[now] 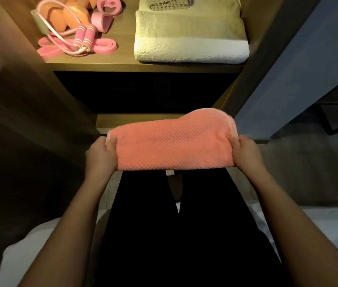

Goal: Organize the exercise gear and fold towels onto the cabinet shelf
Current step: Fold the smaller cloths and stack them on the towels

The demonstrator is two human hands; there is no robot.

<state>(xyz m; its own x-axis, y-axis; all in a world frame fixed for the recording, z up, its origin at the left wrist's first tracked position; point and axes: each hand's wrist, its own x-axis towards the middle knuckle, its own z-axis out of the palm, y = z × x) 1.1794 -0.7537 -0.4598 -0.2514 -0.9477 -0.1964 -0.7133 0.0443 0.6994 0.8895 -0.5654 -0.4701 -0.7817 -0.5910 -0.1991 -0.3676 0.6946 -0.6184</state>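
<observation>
Now the pink towel is folded into a thick, long shape. It is up in the air, held between the two hands. The left hand grips its left end and the right hand grips its right end. The fingers on both sides are curled tight on the cloth.

The towel's long side runs from left to right, from one hand to the other, and it lies mostly flat. Its smooth folded edge is on the side close to the person. The far right corner puffs up a bit past the right fingers.

Well beyond the fingers is the lit shelf. A pale towel pile sits on it, ahead of the right hand. The pink jump rope and pink bands lie ahead of the left hand.

So I think the gear is sorted and some towels are done. This pink towel looks folded but is not yet on the shelf.
</observation>
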